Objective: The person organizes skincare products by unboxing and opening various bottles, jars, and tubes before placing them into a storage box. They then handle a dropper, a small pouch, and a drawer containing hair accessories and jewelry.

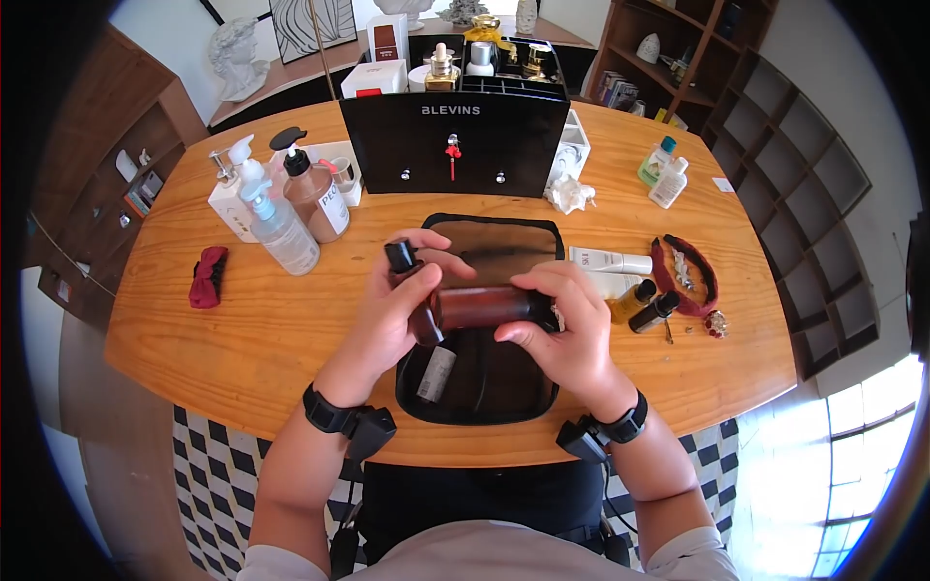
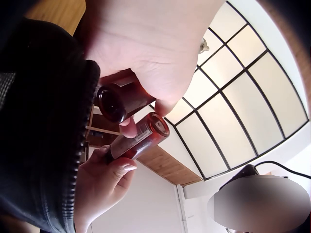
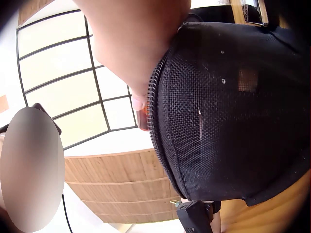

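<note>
My left hand [image 1: 378, 315] grips a dark brown bottle [image 1: 423, 321] with a black cap, tilted nearly upright. In my right hand [image 1: 570, 320] lies a second brown bottle [image 1: 477, 309], held sideways by its black-capped end, its base toward the first bottle. The left wrist view shows the base of this labelled bottle [image 2: 158, 127] beside the one in the left hand. Both hands are above a black mesh zip pouch [image 1: 484, 407] on the table. A small item with a white label [image 1: 436, 376] shows at the pouch. In the right wrist view the pouch [image 3: 228, 121] hides most of the right hand.
Pump bottles [image 1: 291, 232] and a red bow [image 1: 207, 278] are on the left. A black BLEVINS organizer [image 1: 455, 145] full of cosmetics stands at the back. To the right lie a white tube [image 1: 610, 261], small dark bottles [image 1: 654, 312], a red headband [image 1: 712, 281] and two little bottles [image 1: 668, 184].
</note>
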### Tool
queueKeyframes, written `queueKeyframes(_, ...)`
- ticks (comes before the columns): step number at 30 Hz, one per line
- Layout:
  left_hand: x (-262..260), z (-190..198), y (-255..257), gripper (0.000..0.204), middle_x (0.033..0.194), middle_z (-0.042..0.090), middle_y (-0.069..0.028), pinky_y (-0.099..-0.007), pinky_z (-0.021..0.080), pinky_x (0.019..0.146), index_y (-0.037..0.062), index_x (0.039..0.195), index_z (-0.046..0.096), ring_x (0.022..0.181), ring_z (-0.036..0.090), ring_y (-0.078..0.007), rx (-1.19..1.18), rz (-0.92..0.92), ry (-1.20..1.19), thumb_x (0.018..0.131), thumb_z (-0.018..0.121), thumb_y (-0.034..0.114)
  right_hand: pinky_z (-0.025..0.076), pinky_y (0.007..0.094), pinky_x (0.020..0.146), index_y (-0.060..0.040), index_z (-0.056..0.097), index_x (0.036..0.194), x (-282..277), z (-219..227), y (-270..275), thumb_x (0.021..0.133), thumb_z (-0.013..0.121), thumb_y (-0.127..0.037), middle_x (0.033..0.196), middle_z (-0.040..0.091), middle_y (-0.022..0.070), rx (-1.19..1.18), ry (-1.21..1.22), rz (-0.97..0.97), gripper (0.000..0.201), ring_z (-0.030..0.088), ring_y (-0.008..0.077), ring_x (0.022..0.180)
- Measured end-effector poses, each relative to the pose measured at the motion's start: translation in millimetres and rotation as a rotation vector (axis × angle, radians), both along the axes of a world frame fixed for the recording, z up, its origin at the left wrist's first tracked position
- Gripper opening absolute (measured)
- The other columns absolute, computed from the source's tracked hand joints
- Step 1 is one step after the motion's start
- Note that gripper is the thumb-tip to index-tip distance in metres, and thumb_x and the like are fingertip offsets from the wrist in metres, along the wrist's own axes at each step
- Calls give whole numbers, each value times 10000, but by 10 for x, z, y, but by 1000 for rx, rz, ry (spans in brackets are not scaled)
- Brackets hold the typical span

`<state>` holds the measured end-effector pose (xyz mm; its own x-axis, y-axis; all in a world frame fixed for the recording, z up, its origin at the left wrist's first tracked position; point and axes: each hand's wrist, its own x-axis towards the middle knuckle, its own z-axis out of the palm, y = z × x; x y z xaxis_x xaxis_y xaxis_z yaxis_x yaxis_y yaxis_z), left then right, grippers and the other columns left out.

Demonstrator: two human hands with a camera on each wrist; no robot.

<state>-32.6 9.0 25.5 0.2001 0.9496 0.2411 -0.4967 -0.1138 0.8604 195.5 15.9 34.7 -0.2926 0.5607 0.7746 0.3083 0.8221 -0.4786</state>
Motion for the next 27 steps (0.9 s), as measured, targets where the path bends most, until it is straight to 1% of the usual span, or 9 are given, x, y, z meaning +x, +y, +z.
queueKeyframes(1, -21, 81, -58, 404, 1146, 668, -159, -355, 613, 795, 55, 1255, 493, 986, 696, -205, -45, -43, -73, 954, 708, 218, 546, 364, 768, -33, 670, 1090, 4, -5, 11, 659, 915, -237, 1005, 646, 119, 28, 16, -40, 536, 650, 294, 899)
queueKeyframes(4, 28, 12, -51, 403, 1152, 667, -154, -384, 631, 790, 36, 1224, 533, 971, 702, -208, 109, 2, -47, 914, 754, 167, 544, 340, 753, -32, 658, 1074, 14, -2, 6, 660, 921, -259, 992, 651, 119, 61, 51, -90, 540, 649, 255, 890)
queueKeyframes(7, 58, 59, -87, 570, 1160, 640, -136, -337, 616, 745, 52, 1213, 544, 945, 704, -212, 78, 36, 42, 810, 863, 295, 543, 319, 740, -40, 648, 1050, -24, -200, -9, 668, 921, -279, 1003, 658, 118, -57, 328, -18, 527, 645, 219, 892)
queueKeyframes(10, 44, 36, -96, 587, 1129, 648, -123, -333, 615, 746, 49, 1211, 550, 917, 710, -209, 58, 35, 74, 792, 878, 298, 544, 309, 737, -47, 638, 1034, 3, -175, 20, 681, 915, -292, 1042, 657, 125, 63, 325, -7, 511, 643, 210, 900)
queueKeyframes(13, 39, 24, -97, 599, 1086, 656, -105, -317, 605, 728, 52, 1208, 545, 867, 713, -200, 15, 41, 53, 790, 877, 325, 549, 318, 755, -46, 650, 1045, 26, -126, 38, 677, 913, -283, 1082, 650, 132, 172, 268, -87, 511, 647, 239, 919)
queueKeyframes(16, -4, -22, -73, 475, 1055, 676, -97, -380, 633, 808, 19, 1207, 586, 927, 704, -178, 77, -38, -57, 834, 840, 167, 552, 331, 769, -44, 661, 1049, 31, -131, 37, 670, 912, -275, 1104, 645, 133, 199, 224, -105, 509, 649, 259, 939)
queueKeyframes(19, -8, 2, -77, 488, 1025, 667, -80, -379, 636, 796, 20, 1199, 586, 907, 703, -172, 71, -34, -46, 824, 850, 186, 553, 343, 780, -45, 671, 1049, 18, -139, 10, 665, 911, -266, 1096, 648, 131, 157, 243, -83, 504, 650, 271, 950)
queueKeyframes(22, 4, 4, -85, 478, 997, 666, -74, -374, 636, 786, 20, 1190, 586, 896, 706, -175, 62, -21, -57, 826, 849, 185, 553, 346, 782, -45, 670, 1045, 19, -138, 12, 663, 912, -261, 1089, 652, 132, 170, 239, -84, 502, 651, 273, 948)
queueKeyframes(27, 7, 12, -87, 472, 999, 667, -84, -366, 635, 778, 27, 1181, 584, 889, 711, -183, 65, -21, -58, 827, 849, 193, 552, 348, 783, -45, 657, 1061, 13, -138, 8, 666, 913, -242, 1082, 657, 134, 170, 251, -76, 510, 652, 276, 948)
